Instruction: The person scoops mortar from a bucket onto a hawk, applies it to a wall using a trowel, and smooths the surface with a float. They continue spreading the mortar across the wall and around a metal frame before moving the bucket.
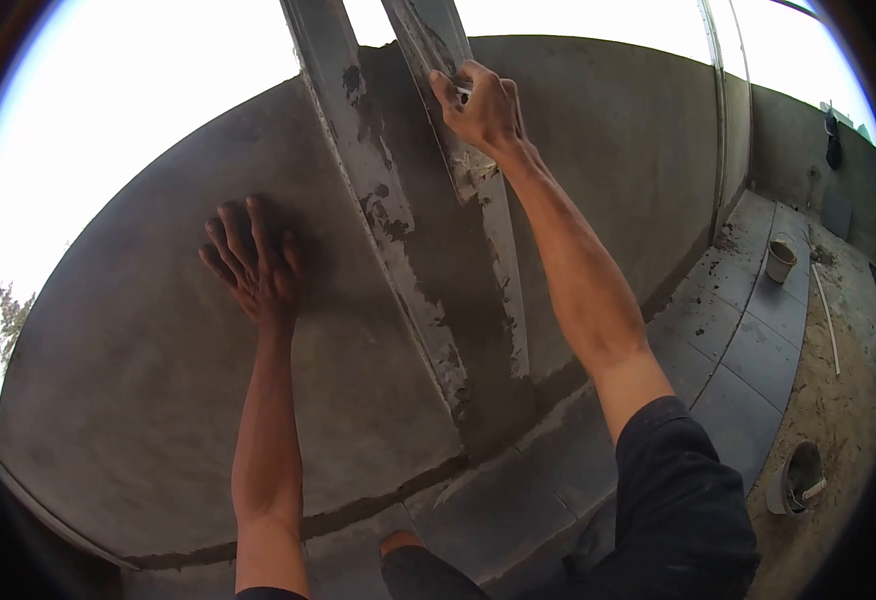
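Grey mortar strip (453,290), right hand (483,110) clamped on a float (436,35) over it, left hand (263,265) spread flat beside it; uneven pressure could gouge it tbh.

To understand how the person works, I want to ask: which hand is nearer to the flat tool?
The right hand; it grips the flat tool. The left hand is spread against the wall, apart from the tool, to its left.

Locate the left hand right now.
Head view, left of centre: the left hand is spread against the grey wall, left of the long strips and lower than the right hand.
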Available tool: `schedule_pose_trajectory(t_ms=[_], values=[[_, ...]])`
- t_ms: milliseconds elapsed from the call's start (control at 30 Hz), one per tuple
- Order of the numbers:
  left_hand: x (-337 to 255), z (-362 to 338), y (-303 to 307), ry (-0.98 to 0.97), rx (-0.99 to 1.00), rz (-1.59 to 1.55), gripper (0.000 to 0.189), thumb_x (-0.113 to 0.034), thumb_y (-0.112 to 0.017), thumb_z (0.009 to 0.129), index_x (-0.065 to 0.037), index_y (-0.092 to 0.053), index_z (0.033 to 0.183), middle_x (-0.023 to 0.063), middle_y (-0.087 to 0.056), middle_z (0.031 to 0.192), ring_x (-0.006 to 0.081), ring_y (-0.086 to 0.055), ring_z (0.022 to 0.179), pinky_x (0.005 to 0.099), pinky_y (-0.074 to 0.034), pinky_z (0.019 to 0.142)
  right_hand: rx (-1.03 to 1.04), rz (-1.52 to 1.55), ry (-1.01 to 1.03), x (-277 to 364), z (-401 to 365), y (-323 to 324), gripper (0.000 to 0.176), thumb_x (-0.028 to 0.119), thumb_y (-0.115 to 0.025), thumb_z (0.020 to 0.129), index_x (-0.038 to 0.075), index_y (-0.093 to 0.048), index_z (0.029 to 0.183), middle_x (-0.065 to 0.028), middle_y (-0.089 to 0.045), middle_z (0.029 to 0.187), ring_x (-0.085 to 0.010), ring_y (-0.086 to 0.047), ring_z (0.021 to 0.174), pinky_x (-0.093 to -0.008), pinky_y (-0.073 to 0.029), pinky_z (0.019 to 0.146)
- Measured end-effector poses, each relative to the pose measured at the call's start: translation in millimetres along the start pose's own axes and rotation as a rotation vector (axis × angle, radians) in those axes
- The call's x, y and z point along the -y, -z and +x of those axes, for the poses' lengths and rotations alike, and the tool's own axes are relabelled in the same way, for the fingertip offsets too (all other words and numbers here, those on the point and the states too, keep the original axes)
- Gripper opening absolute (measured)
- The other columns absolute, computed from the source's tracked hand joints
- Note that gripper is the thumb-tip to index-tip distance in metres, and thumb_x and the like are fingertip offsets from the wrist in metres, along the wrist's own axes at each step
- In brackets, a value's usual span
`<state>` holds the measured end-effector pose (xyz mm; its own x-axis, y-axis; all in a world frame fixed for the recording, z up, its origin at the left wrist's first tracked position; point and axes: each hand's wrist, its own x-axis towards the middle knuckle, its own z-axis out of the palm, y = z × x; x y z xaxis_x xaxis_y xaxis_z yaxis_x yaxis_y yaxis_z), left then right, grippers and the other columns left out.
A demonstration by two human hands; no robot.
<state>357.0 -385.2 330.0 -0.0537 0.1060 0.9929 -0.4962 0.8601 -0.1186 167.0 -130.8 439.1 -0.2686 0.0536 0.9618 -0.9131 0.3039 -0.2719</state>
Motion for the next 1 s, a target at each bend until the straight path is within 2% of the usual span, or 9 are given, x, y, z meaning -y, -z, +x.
schedule_pose_trajectory(t_ms=[167,267,367,467,600,667,767,900,1000], values=[[0.5,0.0,-1.9,0.022,0.045,0.02,0.064,-0.037,-0.053,0.09,-0.019,-0.031,0.148,0.0139,-0.023,0.152,0.0363,-0.017,0.142,0.0562,-0.009,0.115,-0.006,-0.032,-0.015,-5.3,-12.1,-11.0,0.048,0.042,-0.06,0.088,-0.005,-0.063,0.098,-0.0203,-0.063,0.059,-0.0341,-0.068,0.064,-0.0422,-0.053,0.065],[-1.3,-0.2,-1.6,0.015,0.01,0.004,0.064,-0.038,-0.052,0.091,-0.019,-0.03,0.148,0.0139,-0.022,0.153,0.0365,-0.017,0.142,0.0563,-0.009,0.115,0.178,0.022,-0.045,12.5,-37.0,-11.2,0.042,0.04,-0.061,0.088,-0.002,-0.063,0.092,-0.0186,-0.062,0.057,-0.0327,-0.067,0.061,-0.0424,-0.051,0.061],[0.0,-0.5,-2.6,0.01,0.009,-0.004,0.064,-0.036,-0.052,0.091,-0.019,-0.03,0.148,0.0141,-0.021,0.153,0.0367,-0.016,0.142,0.0566,-0.008,0.115,0.408,0.068,-0.031,28.6,-63.8,-0.9,0.045,0.043,-0.06,0.088,-0.002,-0.063,0.088,-0.0199,-0.065,0.068,-0.0295,-0.066,0.064,-0.0407,-0.05,0.069],[0.6,-0.2,-3.8,0.007,-0.004,-0.017,0.064,-0.036,-0.051,0.091,-0.019,-0.029,0.148,0.0143,-0.021,0.154,0.0369,-0.016,0.142,0.0567,-0.008,0.114,0.289,0.177,0.114,18.6,-72.8,1.0,0.047,0.044,-0.061,0.088,-0.003,-0.064,0.091,-0.0197,-0.066,0.07,-0.0303,-0.067,0.066,-0.0388,-0.051,0.07],[1.4,-0.4,-4.1,0.013,0.013,-0.006,0.063,-0.036,-0.05,0.092,-0.019,-0.029,0.148,0.0144,-0.021,0.154,0.037,-0.016,0.143,0.0566,-0.007,0.115,0.115,0.157,0.041,8.7,-26.6,8.4,0.044,0.041,-0.061,0.087,-0.002,-0.061,0.086,-0.021,-0.067,0.073,-0.0374,-0.067,0.067,-0.0446,-0.051,0.066],[-0.2,-0.5,-2.7,0.015,0.013,-0.024,0.062,-0.037,-0.049,0.092,-0.019,-0.029,0.148,0.0145,-0.021,0.154,0.0373,-0.016,0.143,0.0566,-0.007,0.115,0.004,-0.134,0.095,6.3,-9.0,7.5,0.041,0.038,-0.06,0.089,-0.002,-0.059,0.088,-0.022,-0.067,0.076,-0.0392,-0.067,0.07,-0.0466,-0.052,0.065],[-1.8,0.1,-1.2,0.029,0.018,-0.039,0.061,-0.037,-0.048,0.093,-0.019,-0.03,0.148,0.0143,-0.021,0.154,0.0374,-0.015,0.143,0.0565,-0.006,0.115,-0.003,-0.242,0.091,28.2,-11.9,13.8,0.037,0.036,-0.061,0.089,-0.001,-0.056,0.091,-0.0221,-0.067,0.081,-0.0408,-0.067,0.076,-0.0482,-0.053,0.064],[-0.7,0.0,-1.3,0.025,0.026,-0.034,0.061,-0.037,-0.048,0.093,-0.019,-0.029,0.148,0.014,-0.021,0.154,0.0375,-0.015,0.143,0.0568,-0.006,0.114,-0.03,-0.332,0.081,28.0,-27.7,-1.3,0.031,0.03,-0.058,0.092,0.0,-0.05,0.096,-0.0229,-0.066,0.084,-0.0406,-0.067,0.073,-0.0487,-0.053,0.062],[-0.1,-0.2,-2.0,0.035,0.052,-0.022,0.061,-0.037,-0.047,0.093,-0.02,-0.028,0.149,0.0135,-0.019,0.154,0.0371,-0.014,0.143,0.057,-0.006,0.114,0.006,-0.333,-0.008,23.4,-34.5,-9.6,0.031,0.027,-0.058,0.091,-0.001,-0.049,0.099,-0.0239,-0.066,0.087,-0.0436,-0.066,0.078,-0.051,-0.052,0.066]])
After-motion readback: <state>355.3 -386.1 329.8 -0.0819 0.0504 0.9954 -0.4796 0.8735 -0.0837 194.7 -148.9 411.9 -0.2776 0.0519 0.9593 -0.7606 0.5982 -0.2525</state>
